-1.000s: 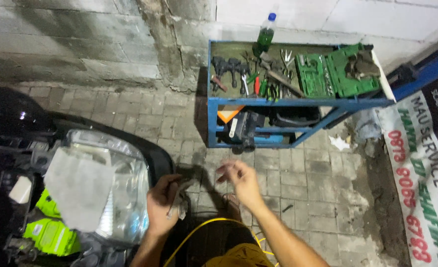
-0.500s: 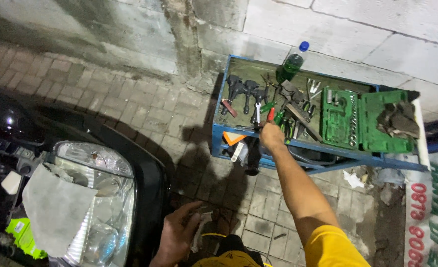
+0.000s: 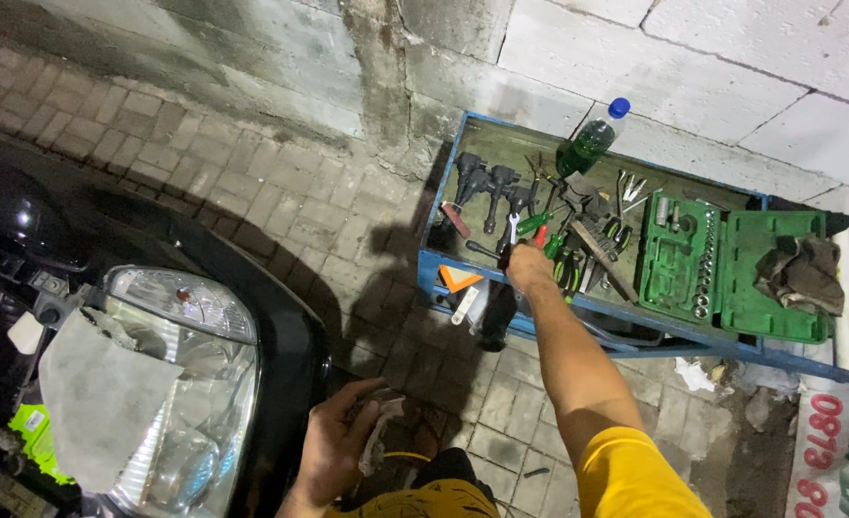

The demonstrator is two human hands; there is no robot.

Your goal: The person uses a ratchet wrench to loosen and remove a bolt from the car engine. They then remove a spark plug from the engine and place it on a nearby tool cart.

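Your right hand point(image 3: 528, 267) is stretched out to the front edge of the blue tool tray point(image 3: 578, 309), fingers curled shut around a spanner point(image 3: 507, 238) whose open end pokes up above your knuckles — it sits among the loose tools left of the green socket case point(image 3: 731, 273). Your left hand point(image 3: 343, 446) stays low by your knee, loosely closed on a crumpled rag point(image 3: 378, 434). By the look of it, this is the tool-picking step; lifting the spanner cleanly past the screwdrivers beside it would come next. Beyond the tray: a green bottle point(image 3: 592, 141) at its back edge, brick paving point(image 3: 252, 206), a block wall, a headlight point(image 3: 180, 384) draped with cloth.
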